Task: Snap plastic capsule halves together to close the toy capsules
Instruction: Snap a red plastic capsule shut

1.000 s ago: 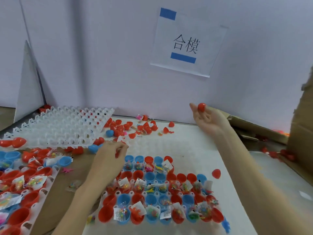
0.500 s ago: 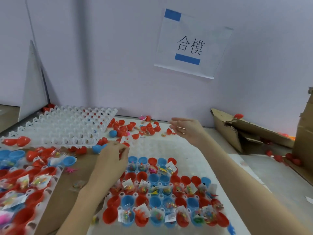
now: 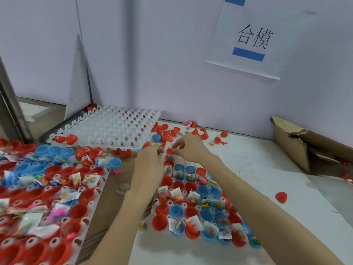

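left hand [image 3: 148, 165]: fingers curled, what it gripped was hidden
right hand [image 3: 188, 148]: pinched a small red plastic capsule half [image 3: 170, 151]
capsule half: over the far edge of the white capsule tray [image 3: 191, 190]

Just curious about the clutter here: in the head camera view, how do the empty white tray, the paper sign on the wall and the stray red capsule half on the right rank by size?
1. Empty white tray
2. Paper sign, though it hangs farther away and is cut off at the top, so this is unsure
3. Stray red capsule half, clearly smallest

Pale lilac partition walls [image 3: 152, 54], taped paper sign [image 3: 250, 37], white tabletop [image 3: 254, 159]
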`<move>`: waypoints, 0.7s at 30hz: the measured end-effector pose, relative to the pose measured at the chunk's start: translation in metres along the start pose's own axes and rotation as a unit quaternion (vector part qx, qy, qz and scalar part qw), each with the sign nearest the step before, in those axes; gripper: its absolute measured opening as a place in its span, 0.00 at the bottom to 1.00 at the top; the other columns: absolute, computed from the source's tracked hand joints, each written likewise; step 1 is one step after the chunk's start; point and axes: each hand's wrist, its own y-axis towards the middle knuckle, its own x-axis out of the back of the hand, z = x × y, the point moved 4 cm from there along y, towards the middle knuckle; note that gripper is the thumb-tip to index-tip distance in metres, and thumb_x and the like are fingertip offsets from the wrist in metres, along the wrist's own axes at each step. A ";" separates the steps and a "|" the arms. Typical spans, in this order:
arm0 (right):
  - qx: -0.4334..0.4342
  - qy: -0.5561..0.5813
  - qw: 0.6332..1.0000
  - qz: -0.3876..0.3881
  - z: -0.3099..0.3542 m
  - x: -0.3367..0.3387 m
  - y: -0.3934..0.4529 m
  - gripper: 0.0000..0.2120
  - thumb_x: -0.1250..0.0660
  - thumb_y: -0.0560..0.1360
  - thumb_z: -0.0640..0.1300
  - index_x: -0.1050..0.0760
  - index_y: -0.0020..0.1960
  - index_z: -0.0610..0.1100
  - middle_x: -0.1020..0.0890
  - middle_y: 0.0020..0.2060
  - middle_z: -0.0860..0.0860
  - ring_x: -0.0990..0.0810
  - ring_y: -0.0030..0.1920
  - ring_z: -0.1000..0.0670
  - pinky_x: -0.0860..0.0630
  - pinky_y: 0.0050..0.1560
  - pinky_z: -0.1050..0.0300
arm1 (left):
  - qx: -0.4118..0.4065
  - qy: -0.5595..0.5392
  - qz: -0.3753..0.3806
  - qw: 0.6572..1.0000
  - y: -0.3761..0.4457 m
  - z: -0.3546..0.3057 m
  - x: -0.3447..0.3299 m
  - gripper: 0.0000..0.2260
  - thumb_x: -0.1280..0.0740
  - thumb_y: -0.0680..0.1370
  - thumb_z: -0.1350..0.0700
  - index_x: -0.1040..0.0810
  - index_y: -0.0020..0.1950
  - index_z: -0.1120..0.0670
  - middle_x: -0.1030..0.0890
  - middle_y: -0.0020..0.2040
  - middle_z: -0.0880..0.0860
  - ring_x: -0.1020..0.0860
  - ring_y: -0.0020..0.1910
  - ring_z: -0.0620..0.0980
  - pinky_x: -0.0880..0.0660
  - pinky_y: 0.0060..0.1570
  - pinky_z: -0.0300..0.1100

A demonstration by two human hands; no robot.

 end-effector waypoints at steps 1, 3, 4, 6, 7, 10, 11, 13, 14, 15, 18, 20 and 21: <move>0.001 0.003 1.000 -0.013 0.000 0.001 0.001 0.10 0.30 0.79 0.46 0.15 0.57 0.44 0.14 0.54 0.47 0.17 0.52 0.50 0.22 0.59 0.54 | -0.001 0.010 0.005 1.000 0.000 0.000 0.000 0.12 0.34 0.82 0.65 0.19 0.64 0.56 0.17 0.58 0.54 0.20 0.53 0.50 0.26 0.50 0.40; 0.005 0.018 0.999 -0.031 0.000 0.002 -0.001 0.09 0.29 0.79 0.47 0.14 0.56 0.45 0.13 0.50 0.48 0.17 0.46 0.52 0.20 0.56 0.55 | -0.005 0.025 0.012 1.000 0.000 -0.001 0.001 0.11 0.34 0.83 0.61 0.20 0.65 0.54 0.16 0.58 0.54 0.19 0.53 0.51 0.25 0.51 0.41; 0.007 0.023 0.999 -0.033 0.001 0.002 -0.001 0.09 0.28 0.78 0.47 0.14 0.56 0.45 0.13 0.49 0.48 0.18 0.44 0.53 0.19 0.55 0.56 | -0.007 0.031 0.012 0.999 0.000 -0.001 0.001 0.11 0.35 0.84 0.60 0.20 0.65 0.54 0.16 0.57 0.54 0.20 0.51 0.49 0.27 0.49 0.40; 0.006 0.031 0.999 -0.038 0.002 0.002 -0.004 0.09 0.28 0.78 0.45 0.14 0.55 0.44 0.13 0.48 0.48 0.18 0.41 0.54 0.18 0.54 0.56 | -0.011 0.039 0.013 0.999 -0.001 -0.002 0.002 0.11 0.36 0.84 0.60 0.20 0.65 0.54 0.16 0.56 0.53 0.23 0.48 0.46 0.30 0.47 0.38; 0.004 0.038 0.998 -0.044 0.002 0.003 -0.004 0.08 0.29 0.78 0.44 0.14 0.54 0.43 0.13 0.46 0.47 0.17 0.41 0.53 0.18 0.53 0.56 | -0.011 0.042 0.015 0.999 -0.001 -0.002 0.002 0.11 0.36 0.84 0.60 0.20 0.65 0.54 0.15 0.55 0.53 0.22 0.48 0.46 0.29 0.46 0.39; -0.012 0.074 0.994 -0.082 -0.002 0.011 -0.007 0.07 0.29 0.77 0.40 0.13 0.50 0.41 0.13 0.43 0.47 0.18 0.39 0.54 0.20 0.44 0.62 | -0.018 0.049 0.011 0.999 -0.003 -0.004 0.002 0.13 0.37 0.84 0.61 0.22 0.68 0.53 0.15 0.53 0.54 0.17 0.49 0.51 0.25 0.45 0.41; -0.021 0.091 0.991 -0.097 -0.005 0.016 -0.008 0.06 0.29 0.76 0.40 0.13 0.49 0.41 0.13 0.42 0.48 0.19 0.37 0.56 0.23 0.40 0.66 | -0.029 0.048 0.004 0.998 -0.003 -0.006 0.003 0.14 0.37 0.84 0.60 0.22 0.69 0.52 0.15 0.55 0.53 0.17 0.52 0.51 0.24 0.47 0.41; -0.042 0.126 0.985 -0.112 -0.012 0.026 -0.011 0.05 0.28 0.76 0.40 0.13 0.47 0.42 0.15 0.39 0.52 0.21 0.35 0.58 0.27 0.37 0.69 | -0.068 0.028 0.015 0.997 -0.002 -0.010 0.003 0.17 0.36 0.84 0.60 0.25 0.72 0.49 0.17 0.61 0.50 0.20 0.59 0.49 0.24 0.53 0.42; -0.050 0.144 0.982 -0.111 -0.015 0.030 -0.013 0.05 0.28 0.75 0.41 0.13 0.47 0.43 0.15 0.38 0.54 0.20 0.36 0.58 0.25 0.37 0.68 | -0.091 0.007 0.037 0.995 -0.002 -0.012 0.001 0.20 0.35 0.83 0.60 0.27 0.73 0.45 0.19 0.63 0.48 0.22 0.61 0.48 0.25 0.56 0.42; -0.057 0.159 0.980 -0.106 -0.019 0.034 -0.016 0.04 0.28 0.75 0.41 0.13 0.46 0.44 0.16 0.37 0.55 0.19 0.36 0.57 0.24 0.38 0.66 | -0.111 -0.016 0.061 0.992 -0.002 -0.015 -0.001 0.22 0.34 0.82 0.60 0.29 0.74 0.42 0.21 0.65 0.45 0.24 0.62 0.46 0.25 0.58 0.41; -0.078 0.193 0.974 -0.084 -0.024 0.045 -0.028 0.04 0.28 0.76 0.44 0.14 0.45 0.47 0.15 0.37 0.53 0.18 0.38 0.56 0.24 0.37 0.66 | -0.164 -0.083 0.068 0.981 -0.006 -0.027 -0.003 0.20 0.28 0.80 0.56 0.26 0.68 0.38 0.21 0.61 0.37 0.23 0.59 0.38 0.24 0.58 0.33; -0.099 0.232 0.965 -0.075 -0.027 0.051 -0.041 0.05 0.29 0.78 0.45 0.16 0.46 0.47 0.15 0.38 0.51 0.17 0.39 0.55 0.24 0.37 0.66 | -0.176 -0.140 0.044 0.973 -0.010 -0.035 -0.001 0.14 0.27 0.80 0.54 0.22 0.62 0.39 0.19 0.52 0.32 0.21 0.53 0.33 0.25 0.53 0.26; -0.110 0.277 0.952 -0.073 -0.028 0.054 -0.050 0.05 0.29 0.78 0.45 0.16 0.47 0.46 0.14 0.39 0.51 0.16 0.40 0.54 0.23 0.36 0.66 | -0.173 -0.162 0.041 0.971 -0.012 -0.039 0.001 0.13 0.27 0.80 0.54 0.21 0.61 0.38 0.19 0.51 0.30 0.20 0.52 0.32 0.26 0.51 0.24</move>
